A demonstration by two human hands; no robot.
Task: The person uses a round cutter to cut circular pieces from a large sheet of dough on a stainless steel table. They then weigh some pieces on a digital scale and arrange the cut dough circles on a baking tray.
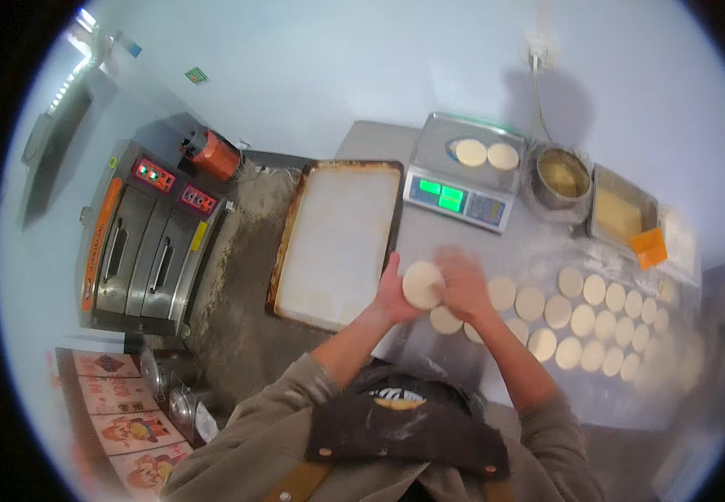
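Note:
My left hand (394, 294) holds a round, pale dough disc (420, 286) up over the worktable, with its fingers and thumb around the disc's left edge. Close against the disc's right side is my right hand (461, 280), smeared by motion, so its fingers cannot be made out. Below the hands another dough disc (445, 320) lies on the table, partly covered by them. Several more flat discs (557, 312) spread in rows to the right, the farthest ones blurred.
Left of my hands lies a baking tray (336, 238) with a browned rim. Behind them, a lit digital scale (456, 201) carries two dough discs (486, 155). A metal pot (563, 173), a rectangular pan (620, 213) and an orange card (649, 248) stand back right. A deck oven (139, 259) is at far left.

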